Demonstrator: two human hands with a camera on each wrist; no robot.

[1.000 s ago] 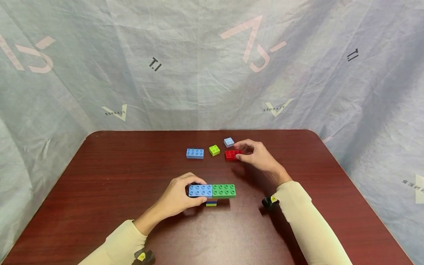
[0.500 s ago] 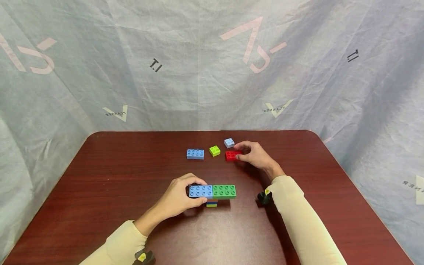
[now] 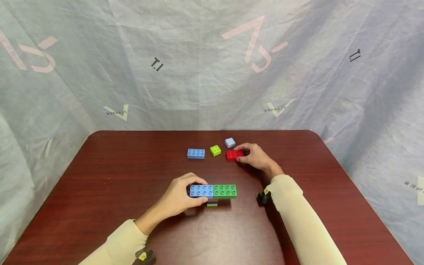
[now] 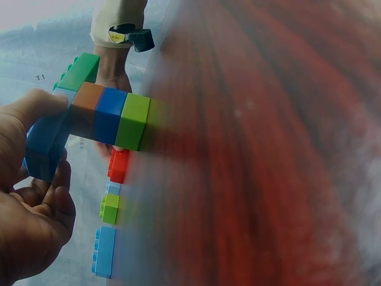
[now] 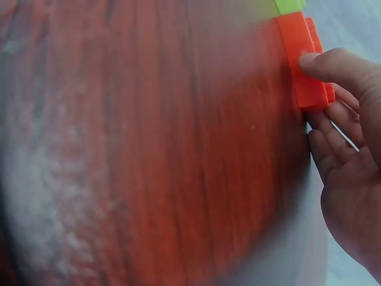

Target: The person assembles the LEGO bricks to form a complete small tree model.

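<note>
My left hand (image 3: 180,193) grips the blue brick (image 3: 201,190) at the top left of a small T-shaped stack, thumb at the near side and fingers at the far side. Beside that brick, a green brick (image 3: 225,191) forms the right arm of the top. In the left wrist view the column beneath shows a brown brick (image 4: 87,110), a dark blue brick (image 4: 111,116) and a lime brick (image 4: 134,122). Farther back, my right hand (image 3: 258,157) pinches the right end of a red brick (image 3: 233,155) on the table, its thumb on the near side.
Near the red brick lie a small lime brick (image 3: 215,150) and a small light blue brick (image 3: 230,142). A longer blue brick (image 3: 196,154) lies to their left. The dark red wooden table (image 3: 132,158) ends at a grey cloth backdrop (image 3: 198,73).
My right hand has closed in on the red brick, its thumb shifting toward the brick's near side, and the forearm has swung slightly left. The left hand keeps its grip on the stack.
</note>
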